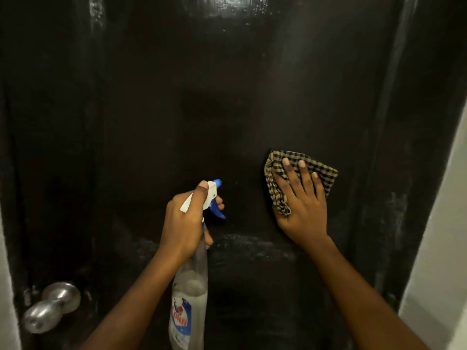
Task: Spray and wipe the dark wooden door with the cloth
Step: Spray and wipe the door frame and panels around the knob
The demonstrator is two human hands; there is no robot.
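While the right hand (303, 210) presses the checked cloth (273, 183) flat against the dark wooden door (227, 97), its fingers (289, 170) lie straight and slightly apart on the fabric, and a bunched fold sits by the thumb side. The left hand (185, 223) grips the spray bottle (189, 294), its fingers curled round the neck by the blue trigger. The nozzle (217, 183) faces the panel just left of the cloth-pressing fingers. The wipe probably goes best with even palm pressure and overlapping strokes. Those strokes should work toward the pale dusty smears (252, 246) below the right fingers. Short bursts should land on bare wood beside the cloth, not on the hand. Spreading the bunched fold out would likely give more clean cloth on the door.
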